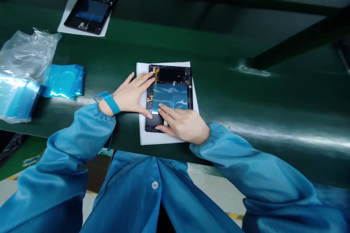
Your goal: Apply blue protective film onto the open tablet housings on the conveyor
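Observation:
An opened tablet (168, 116) lies on a white sheet (147, 139) in front of me, its inner parts facing up. A shiny blue film (172, 96) covers the middle of it. My left hand (133, 93), with a blue wrist strap (111, 102) at the wrist, rests on the tablet's left edge with fingers spread. The fingertips of my right hand (183, 122) press flat on the film's lower left area, thumb held apart below them. Orange ribbon cables (156, 75) show along the tablet's left side.
Another opened tablet (91, 9) with blue film lies on white paper at the back left. Blue film sheets (64, 80) and a clear plastic bag (27, 58) sit at the left of the green table (259, 98). A dark post (290, 40) stands at the right.

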### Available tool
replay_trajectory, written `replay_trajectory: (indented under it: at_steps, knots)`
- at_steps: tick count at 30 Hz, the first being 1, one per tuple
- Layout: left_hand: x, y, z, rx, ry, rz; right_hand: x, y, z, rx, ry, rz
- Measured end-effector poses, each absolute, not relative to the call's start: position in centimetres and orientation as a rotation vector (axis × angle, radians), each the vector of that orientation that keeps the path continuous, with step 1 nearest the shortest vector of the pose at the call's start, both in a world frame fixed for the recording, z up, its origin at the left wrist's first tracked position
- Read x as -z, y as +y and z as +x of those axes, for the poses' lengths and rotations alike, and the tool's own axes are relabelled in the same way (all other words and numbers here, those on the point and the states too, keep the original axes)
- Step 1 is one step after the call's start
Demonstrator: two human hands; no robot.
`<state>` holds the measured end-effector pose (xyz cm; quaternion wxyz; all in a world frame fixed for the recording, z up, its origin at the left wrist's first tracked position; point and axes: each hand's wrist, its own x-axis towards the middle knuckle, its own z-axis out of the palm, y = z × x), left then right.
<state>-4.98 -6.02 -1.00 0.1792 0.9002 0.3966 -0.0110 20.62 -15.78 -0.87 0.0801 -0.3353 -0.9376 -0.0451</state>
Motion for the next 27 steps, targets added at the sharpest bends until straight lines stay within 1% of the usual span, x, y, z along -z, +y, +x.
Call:
replay_trajectory:
  at_steps: [6, 8, 11, 14, 18, 24, 27]
  knots:
    - [1.0, -6.0, -5.0, 0.014, 1.114, 2.539, 1.5, -12.2, 24.4, 0.117, -2.507, -1.483]
    - [0.9, -6.0, -4.9, 0.019, 1.133, 2.532, 1.7, -11.2, 25.0, 0.096, -2.478, -1.547]
    - [0.8, -5.9, -4.9, 0.028, 1.145, 2.523, 1.8, -11.8, 25.6, 0.112, -2.56, -1.478]
    - [0.9, -5.8, -4.9, 0.02, 1.134, 2.53, 1.4, -14.5, 26.5, 0.178, -2.673, -1.242]
    - [1.1, -5.8, -4.9, 0.025, 1.13, 2.532, 1.0, -17.3, 27.7, 0.192, -2.683, -0.988]
    - [1.1, -5.9, -5.0, 0.016, 1.142, 2.522, 2.0, -14.7, 27.6, 0.051, -2.597, -0.961]
    - [1.1, -5.8, -5.1, 0.003, 1.137, 2.523, 2.6, -12.8, 27.2, 0.059, -2.566, -1.059]
